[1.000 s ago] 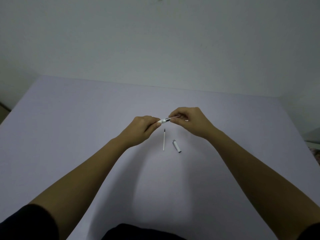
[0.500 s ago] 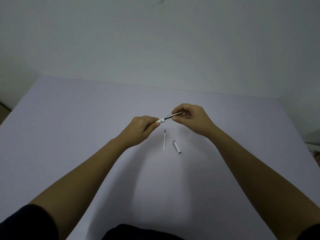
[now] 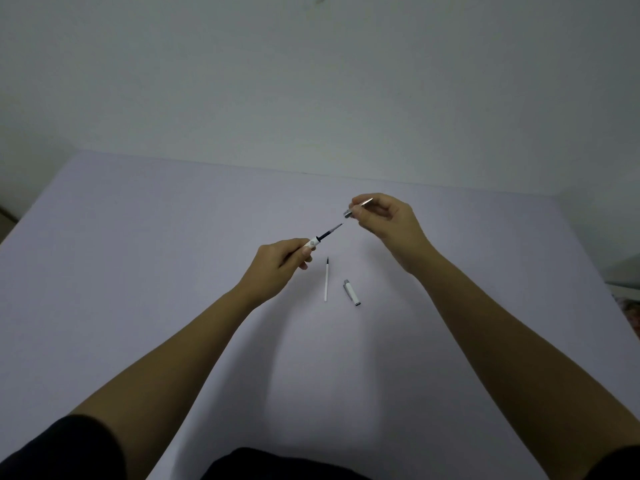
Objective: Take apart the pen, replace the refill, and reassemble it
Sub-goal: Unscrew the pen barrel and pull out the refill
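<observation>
Head view: our left hand [image 3: 277, 263] pinches the pen barrel [image 3: 311, 242], old refill [image 3: 330, 232] exposed; our right hand [image 3: 388, 220] grips the tip section [image 3: 356, 208]. Spare refill [image 3: 326, 279] and cap [image 3: 352, 292] lie mid-table [image 3: 138, 237]; swap and reassembly remain

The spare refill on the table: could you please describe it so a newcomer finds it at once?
On the lilac table, look between the two forearms. The spare refill is the thin white stick with a dark tip, lying left of the stubbier white cap.
</observation>
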Available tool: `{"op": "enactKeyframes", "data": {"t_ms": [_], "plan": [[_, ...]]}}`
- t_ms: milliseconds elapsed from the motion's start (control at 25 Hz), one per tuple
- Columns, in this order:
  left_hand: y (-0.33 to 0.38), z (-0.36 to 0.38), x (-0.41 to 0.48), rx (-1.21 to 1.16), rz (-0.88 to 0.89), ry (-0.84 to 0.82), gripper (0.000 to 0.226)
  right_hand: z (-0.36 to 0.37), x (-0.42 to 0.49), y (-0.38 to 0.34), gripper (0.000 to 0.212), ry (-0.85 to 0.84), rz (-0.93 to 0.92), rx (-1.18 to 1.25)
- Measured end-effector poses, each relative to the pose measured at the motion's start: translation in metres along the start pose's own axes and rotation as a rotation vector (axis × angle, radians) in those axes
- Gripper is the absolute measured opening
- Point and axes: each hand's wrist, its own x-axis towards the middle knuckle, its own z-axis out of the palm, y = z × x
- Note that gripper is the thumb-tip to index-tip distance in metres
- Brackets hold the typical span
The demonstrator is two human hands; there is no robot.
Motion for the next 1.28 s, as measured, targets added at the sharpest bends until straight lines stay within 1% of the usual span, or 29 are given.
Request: {"op": "enactKeyframes", "data": {"t_ms": [120, 160, 280, 360, 400, 480, 520, 640, 840, 1160, 1280], "plan": [[-0.005, 0.001, -0.003, -0.036, -0.057, 0.004, 0.023, -0.010, 0.004, 0.004, 0.015, 0.079, 0.050, 0.121], [-0.006, 0.001, -0.003, -0.040, -0.066, 0.010, 0.023, -0.013, 0.005, 0.008, 0.014, 0.095, 0.069, 0.104], [-0.007, 0.000, 0.000, -0.059, -0.080, 0.035, 0.022, -0.019, 0.003, 0.041, 0.008, 0.151, 0.172, -0.174], [-0.006, 0.000, 0.003, -0.077, -0.087, 0.042, 0.021, -0.019, -0.005, 0.070, 0.022, 0.217, 0.292, -0.283], [-0.007, 0.001, 0.005, -0.082, -0.092, 0.040, 0.020, -0.018, -0.008, 0.085, 0.025, 0.242, 0.349, -0.313], [-0.009, 0.004, 0.009, -0.074, -0.100, 0.032, 0.020, -0.018, -0.014, 0.112, 0.023, 0.250, 0.421, -0.431], [-0.010, 0.005, 0.011, -0.067, -0.106, 0.026, 0.021, -0.017, -0.016, 0.125, 0.021, 0.227, 0.442, -0.499], [-0.016, 0.010, 0.017, -0.060, -0.127, 0.008, 0.023, -0.011, -0.018, 0.151, 0.018, 0.173, 0.467, -0.608], [-0.023, 0.015, 0.023, -0.039, -0.143, 0.003, 0.025, -0.008, -0.018, 0.170, 0.020, 0.152, 0.489, -0.641], [-0.024, 0.019, 0.022, -0.047, -0.152, -0.004, 0.023, -0.010, -0.018, 0.169, 0.023, 0.158, 0.485, -0.623], [-0.019, 0.020, 0.020, -0.062, -0.148, 0.003, 0.022, -0.010, -0.016, 0.157, 0.022, 0.184, 0.445, -0.631]]}}
